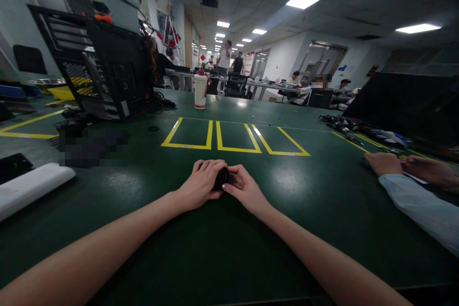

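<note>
My left hand (202, 181) and my right hand (244, 189) meet on the dark green table (222, 244), both curled around a small black object (220, 178) held between them. Fingers cover most of the object, so its shape is hard to make out. Both forearms stretch from the near edge toward it. Just beyond my hands lie three yellow-taped rectangles (233, 137) on the table surface.
An open black computer case (103, 69) stands at the left, a white bottle (200, 89) behind the taped boxes. A white roll (30, 186) lies near left. A co-worker's hands and light blue sleeve (419, 203) rest at the right, near cables and a dark panel (401, 105).
</note>
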The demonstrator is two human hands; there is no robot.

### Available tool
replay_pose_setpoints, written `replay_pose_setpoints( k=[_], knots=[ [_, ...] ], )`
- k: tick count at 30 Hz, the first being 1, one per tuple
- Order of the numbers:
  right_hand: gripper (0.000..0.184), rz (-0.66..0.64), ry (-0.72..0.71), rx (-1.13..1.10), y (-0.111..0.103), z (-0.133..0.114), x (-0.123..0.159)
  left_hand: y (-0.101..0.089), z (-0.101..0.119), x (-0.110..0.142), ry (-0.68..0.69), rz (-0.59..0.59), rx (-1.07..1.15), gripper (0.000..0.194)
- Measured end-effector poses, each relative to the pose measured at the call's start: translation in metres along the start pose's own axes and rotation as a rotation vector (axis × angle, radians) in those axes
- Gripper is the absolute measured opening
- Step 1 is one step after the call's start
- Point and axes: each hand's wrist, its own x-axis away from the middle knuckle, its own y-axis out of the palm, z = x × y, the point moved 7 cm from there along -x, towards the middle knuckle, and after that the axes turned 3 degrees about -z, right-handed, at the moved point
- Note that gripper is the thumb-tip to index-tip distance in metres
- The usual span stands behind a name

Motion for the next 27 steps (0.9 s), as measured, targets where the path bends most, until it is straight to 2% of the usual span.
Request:
replay_pose_setpoints(
  k=[6, 11, 16, 19, 23, 27],
  knots=[
    [0.018, 0.011, 0.004, 0.006, 0.003, -0.007, 0.001, 0.0, -0.002, 0.0, -0.017, 0.007, 0.009, 0.061],
    [0.029, 0.064, 0.091, 0.028, -0.001, -0.004, -0.002, -0.003, -0.002, -0.002, -0.038, -0.014, 0.022, 0.063],
    [0.021, 0.064, 0.176, 0.005, 0.001, -0.003, -0.007, -0.003, -0.007, -0.004, -0.065, -0.014, 0.042, 0.066],
    [0.021, 0.1, 0.174, 0.001, 0.0, -0.005, -0.009, 0.0, -0.011, -0.006, -0.078, -0.014, 0.061, 0.066],
    [0.026, 0.077, 0.178, -0.034, -0.003, -0.005, -0.011, 0.005, -0.014, -0.011, -0.095, -0.049, 0.079, 0.067],
    [0.033, 0.093, 0.149, 0.029, -0.011, -0.01, -0.012, 0.008, -0.015, -0.016, -0.091, -0.076, 0.064, 0.071]
  ],
)
